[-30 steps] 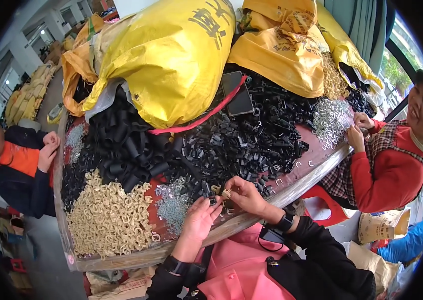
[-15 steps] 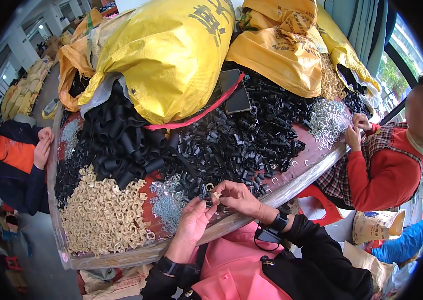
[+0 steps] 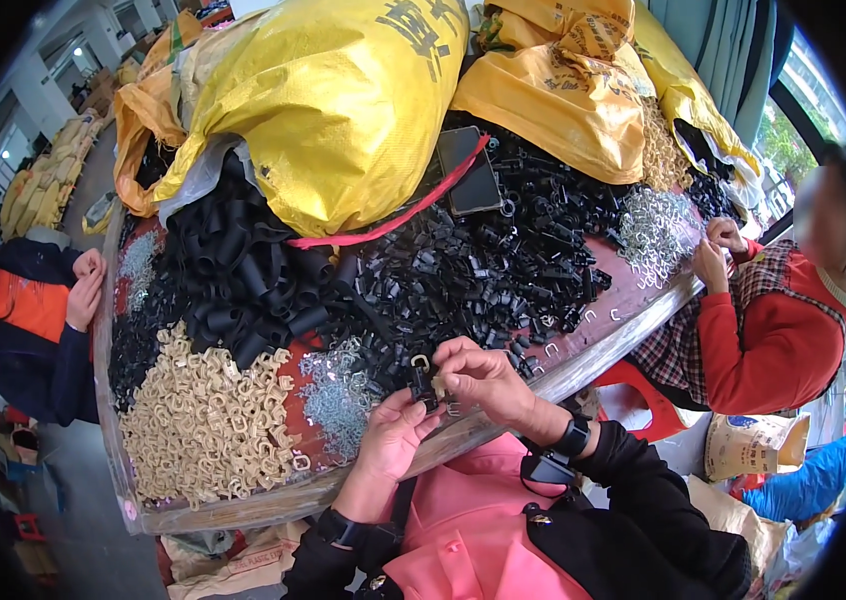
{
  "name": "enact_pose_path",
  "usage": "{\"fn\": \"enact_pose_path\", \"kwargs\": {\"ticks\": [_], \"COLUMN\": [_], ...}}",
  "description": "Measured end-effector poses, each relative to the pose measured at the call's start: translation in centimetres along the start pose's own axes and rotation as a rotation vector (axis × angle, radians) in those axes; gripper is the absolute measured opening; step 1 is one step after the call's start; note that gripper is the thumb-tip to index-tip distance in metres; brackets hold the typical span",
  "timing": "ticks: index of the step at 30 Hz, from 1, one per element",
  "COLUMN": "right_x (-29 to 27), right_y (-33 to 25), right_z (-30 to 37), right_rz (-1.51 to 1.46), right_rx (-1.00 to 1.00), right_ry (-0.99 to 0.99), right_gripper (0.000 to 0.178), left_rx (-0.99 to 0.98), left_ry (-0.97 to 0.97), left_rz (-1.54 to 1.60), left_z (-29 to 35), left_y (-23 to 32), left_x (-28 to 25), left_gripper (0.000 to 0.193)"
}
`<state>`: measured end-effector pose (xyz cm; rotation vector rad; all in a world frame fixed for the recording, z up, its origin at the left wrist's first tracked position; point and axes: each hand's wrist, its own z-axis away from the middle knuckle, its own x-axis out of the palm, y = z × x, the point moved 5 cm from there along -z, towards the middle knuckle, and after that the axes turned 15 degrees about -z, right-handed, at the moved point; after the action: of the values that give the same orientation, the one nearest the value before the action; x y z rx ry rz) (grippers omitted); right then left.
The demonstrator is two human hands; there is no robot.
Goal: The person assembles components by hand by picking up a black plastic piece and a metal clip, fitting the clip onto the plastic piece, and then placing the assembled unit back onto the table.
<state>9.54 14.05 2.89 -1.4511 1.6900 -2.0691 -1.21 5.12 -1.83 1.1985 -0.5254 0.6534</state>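
Near the table's front edge, my left hand is closed with thumb and fingertips round a small black plastic part. A pale U-shaped piece shows at the top of that part. Close beside it, my right hand pinches a small beige clip at the black part's side; whether the two are joined I cannot tell. A heap of beige plastic clips lies to the left. Between it and my hands is a pile of small silvery metal pieces. Black plastic parts are heaped beyond my hands.
Large yellow sacks and an orange sack stand at the back. Wide black curled strips lie by them, and a dark phone rests on the heap. One person sits at left, another at right.
My right hand has shifted slightly up and right, keeping the beige clip close to the black part. The pale U-shaped piece now shows at the top of the part.
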Motion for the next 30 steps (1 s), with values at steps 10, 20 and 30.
{"fn": "enact_pose_path", "kwargs": {"ticks": [10,20,30], "right_x": [0.7,-3.1,-8.3], "right_y": [1.1,-3.8,-2.0], "right_z": [0.4,1.7,2.3], "right_rz": [0.202,1.414,1.632], "right_rx": [-0.013,-0.214,-0.061], "right_ry": [-0.059,0.094,0.235], "right_gripper": [0.011,0.021,0.017], "left_rx": [0.020,-0.072,-0.068], "left_ry": [-0.005,0.135,0.128], "left_rz": [0.027,-0.129,-0.163], "left_z": [0.1,0.5,0.0], "left_y": [-0.9,0.4,0.1], "left_x": [-0.1,-0.9,-0.1], "left_gripper": [0.020,0.019,0.016]}}
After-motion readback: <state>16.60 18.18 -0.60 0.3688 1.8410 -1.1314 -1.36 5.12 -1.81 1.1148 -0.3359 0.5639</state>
